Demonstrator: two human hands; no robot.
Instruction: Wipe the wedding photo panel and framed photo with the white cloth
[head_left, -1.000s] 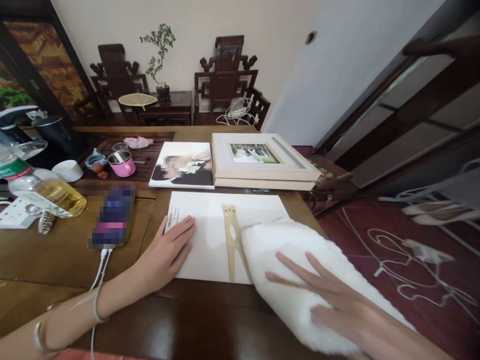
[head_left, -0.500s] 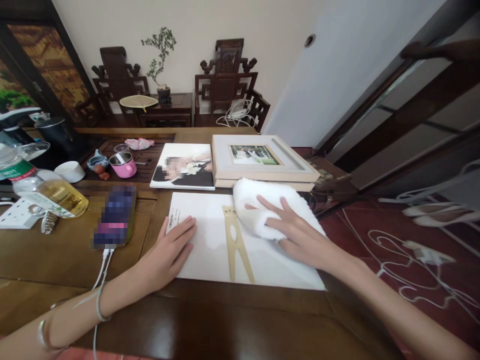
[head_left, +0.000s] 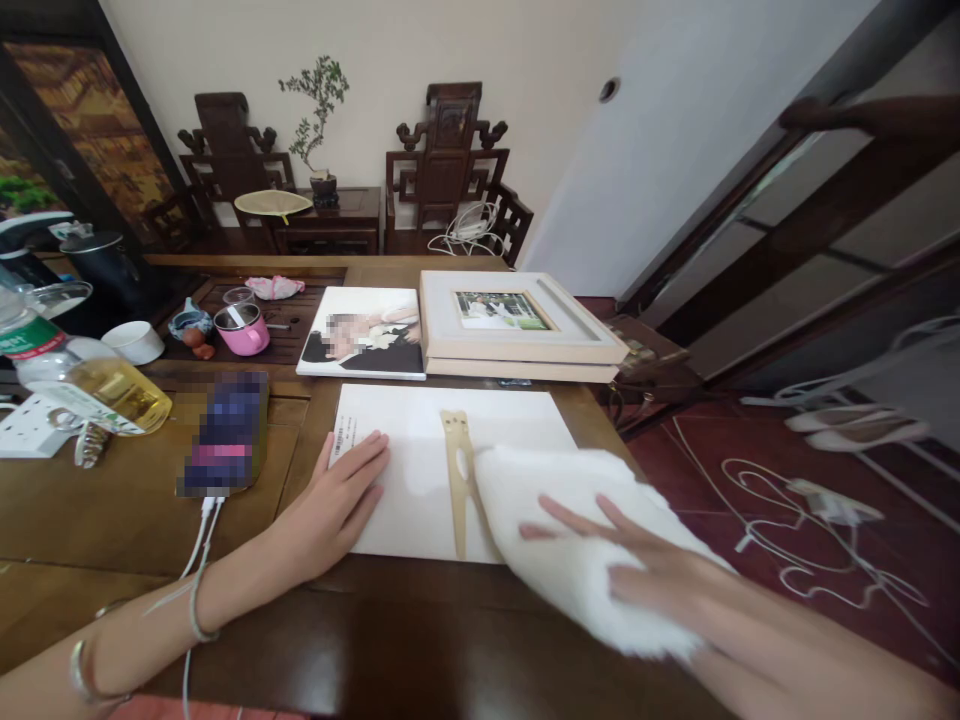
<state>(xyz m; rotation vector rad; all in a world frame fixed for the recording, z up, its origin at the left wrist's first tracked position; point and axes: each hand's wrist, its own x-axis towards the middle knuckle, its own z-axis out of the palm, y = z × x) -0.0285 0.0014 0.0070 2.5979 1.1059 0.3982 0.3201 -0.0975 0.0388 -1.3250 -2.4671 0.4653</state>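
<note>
Head view: right hand, fingers wide, touches cloth over board.
Left hand lies flat there, fingers narrow.

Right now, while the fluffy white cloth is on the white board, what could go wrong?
The fluffy white cloth under the right hand partly covers the gold forked piece, so it might snag there. A white cable from the phone runs by the left wrist, so a sudden arm move might tug the phone.
</note>
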